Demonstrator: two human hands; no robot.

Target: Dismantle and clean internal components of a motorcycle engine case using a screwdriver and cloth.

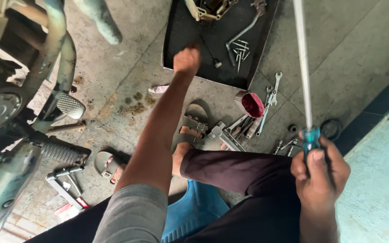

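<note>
Reaching into the tray, screwdriver ready

The left hand [186, 59] is closed in a fist over the black tray [176, 45] on the floor, near loose bolts [239, 50]; what it grips is hidden. The right hand [319, 173] is clamped on a long screwdriver [303, 81], tip cut off above. I judge a part is being picked; next needs a sure grasp.

Soft, even daylight fills the scene, brightest on the pale concrete floor [347, 49] at the right. Shadows are faint. The left hand [187, 59] is smeared by motion blur, and the long screwdriver [303, 67] shaft looks washed out.
</note>
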